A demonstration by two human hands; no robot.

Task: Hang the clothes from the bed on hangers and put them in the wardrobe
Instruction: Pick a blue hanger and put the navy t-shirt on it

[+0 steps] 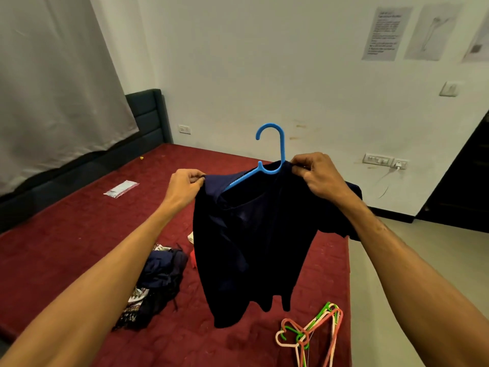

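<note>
With the dark shirt (246,234) held up above the near end of the bed (79,234), left hand (185,185) and right hand (315,173) each pinching a shoulder, tug evenly so it seats squarely on the blue hanger (270,154).

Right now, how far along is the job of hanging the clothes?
Done: no garment hung in a wardrobe shows in this view. In hand: the dark navy shirt is partly on the blue hanger, and the left grip and right grip pinch its shoulders. Left: a pile of clothes and spare hangers lie on the bed.
</note>
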